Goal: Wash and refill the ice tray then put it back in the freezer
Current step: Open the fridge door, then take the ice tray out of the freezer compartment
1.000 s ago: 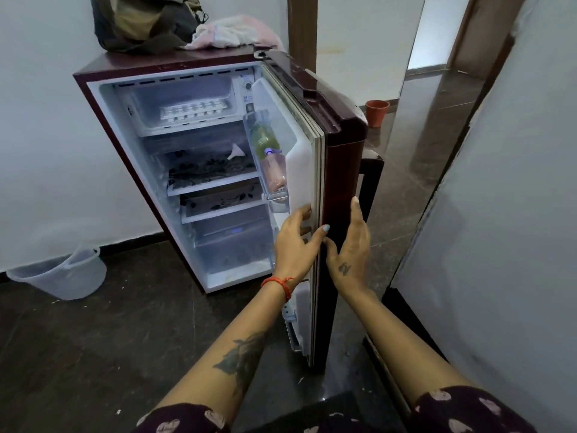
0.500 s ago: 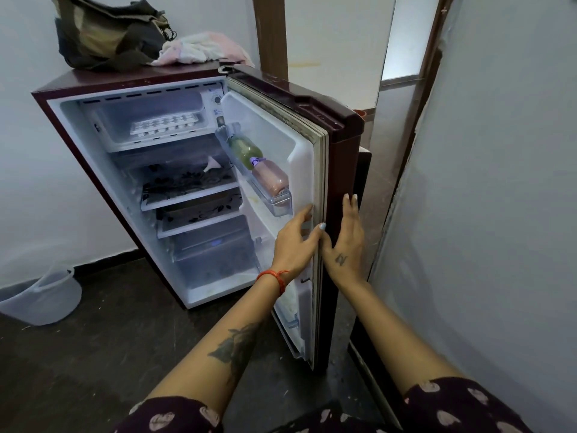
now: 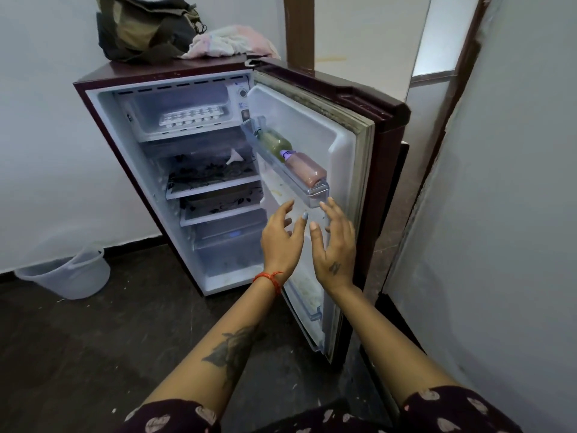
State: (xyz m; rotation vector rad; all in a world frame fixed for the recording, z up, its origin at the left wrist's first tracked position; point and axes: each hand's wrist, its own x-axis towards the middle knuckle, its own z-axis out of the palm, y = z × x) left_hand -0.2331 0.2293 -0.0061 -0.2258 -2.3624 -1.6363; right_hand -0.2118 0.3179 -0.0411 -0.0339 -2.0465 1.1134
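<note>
hands [image 3: 307, 242], two, spread empty beside two door bottles [image 3: 292, 156]; one ice tray [image 3: 192, 116] in freezer.

Fridge shell [image 3: 384, 126] — glossy maroon finish; liner smooth white plastic. Ice tray [image 3: 192, 116] — white plastic, frosted matt. Door shelf [image 3: 315, 190] clear plastic. Bucket [image 3: 73, 275] translucent plastic. Floor [image 3: 78, 354] dark polished stone. Bag [image 3: 143, 26] and rag [image 3: 228, 42] cloth.

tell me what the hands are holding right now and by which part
Nothing. The left hand and right hand are both open and empty, in front of the fridge door.
</note>
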